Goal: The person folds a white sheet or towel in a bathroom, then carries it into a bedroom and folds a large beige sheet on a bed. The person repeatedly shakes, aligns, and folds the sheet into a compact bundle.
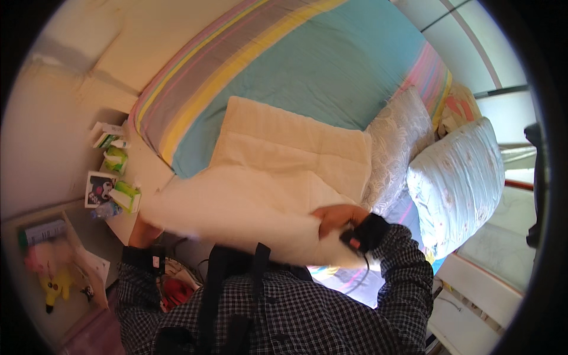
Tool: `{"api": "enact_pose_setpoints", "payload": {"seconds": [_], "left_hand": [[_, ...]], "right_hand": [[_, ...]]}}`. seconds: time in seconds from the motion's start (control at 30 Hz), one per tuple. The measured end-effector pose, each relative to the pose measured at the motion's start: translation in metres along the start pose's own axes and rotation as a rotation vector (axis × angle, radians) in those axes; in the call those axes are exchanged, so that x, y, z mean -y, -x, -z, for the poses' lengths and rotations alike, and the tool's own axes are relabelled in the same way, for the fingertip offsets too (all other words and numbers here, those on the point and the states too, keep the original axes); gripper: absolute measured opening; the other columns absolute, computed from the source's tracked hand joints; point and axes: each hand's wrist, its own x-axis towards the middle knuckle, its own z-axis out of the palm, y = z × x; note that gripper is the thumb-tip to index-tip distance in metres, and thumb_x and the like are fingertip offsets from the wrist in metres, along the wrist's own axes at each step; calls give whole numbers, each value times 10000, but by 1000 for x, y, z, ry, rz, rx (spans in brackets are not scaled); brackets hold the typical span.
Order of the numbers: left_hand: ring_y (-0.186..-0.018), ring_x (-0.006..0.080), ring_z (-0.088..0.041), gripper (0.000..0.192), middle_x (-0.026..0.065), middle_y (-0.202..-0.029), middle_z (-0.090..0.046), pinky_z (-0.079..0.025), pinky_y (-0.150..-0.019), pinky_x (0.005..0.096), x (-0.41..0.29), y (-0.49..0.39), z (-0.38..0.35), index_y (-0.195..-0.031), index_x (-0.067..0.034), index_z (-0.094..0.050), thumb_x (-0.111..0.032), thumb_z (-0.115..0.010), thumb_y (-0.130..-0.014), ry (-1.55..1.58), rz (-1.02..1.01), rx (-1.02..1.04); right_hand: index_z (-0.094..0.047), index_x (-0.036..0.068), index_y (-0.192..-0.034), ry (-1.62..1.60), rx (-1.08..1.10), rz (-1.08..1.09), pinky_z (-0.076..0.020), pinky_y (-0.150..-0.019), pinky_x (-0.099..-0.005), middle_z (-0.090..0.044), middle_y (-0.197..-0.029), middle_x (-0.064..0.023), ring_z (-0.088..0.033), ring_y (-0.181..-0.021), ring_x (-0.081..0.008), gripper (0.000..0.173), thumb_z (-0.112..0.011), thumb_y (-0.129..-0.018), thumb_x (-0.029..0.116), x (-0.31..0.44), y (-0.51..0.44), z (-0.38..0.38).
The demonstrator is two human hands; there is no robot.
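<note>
A cream padded quilt (pixel 293 151) lies partly flat on the teal, striped bed sheet (pixel 310 66). Its near part is lifted and slightly blurred in front of my body. My left hand (pixel 145 230) grips the lifted part at its left end; the fingers are largely hidden by the cloth. My right hand (pixel 339 217) holds the near part towards the right, with its fingertips hidden in the fabric. Just beyond the quilt's right edge lies a grey patterned pillow (pixel 399 128), and beside that a pale blue floral cushion or folded quilt (pixel 459 184).
At the left, a bedside surface (pixel 148 177) bears green tissue packs (pixel 126 196), a framed picture (pixel 100 189) and a plastic bottle (pixel 106 210). Below it, an open compartment holds a yellow plush toy (pixel 55 284). White slats (pixel 479 279) stand at the lower right.
</note>
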Motion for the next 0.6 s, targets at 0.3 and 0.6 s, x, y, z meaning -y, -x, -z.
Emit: {"api": "enact_pose_setpoints", "payload": {"seconds": [0.3, 0.6], "left_hand": [[-672, 148, -596, 360, 32, -829, -643, -473, -645, 308, 7, 104, -46, -1226, -48, -503, -269, -548, -945, 315, 219, -417], [-650, 144, -589, 196, 35, -817, -622, -484, -635, 317, 38, 206, -61, -1089, -77, -554, -204, -528, -943, 432, 199, -811]], "right_hand": [[-505, 115, -1273, 1289, -1464, -26, -413, -936, -468, -589, -1156, -143, -505, -1136, -337, 422, -553, -867, 220, 62, 20, 142], [-278, 135, -1451, 806, -1075, -378, -423, -964, -464, -481, -1326, -248, -509, -1189, -375, 879, -626, -775, 576, 65, -30, 222]]}}
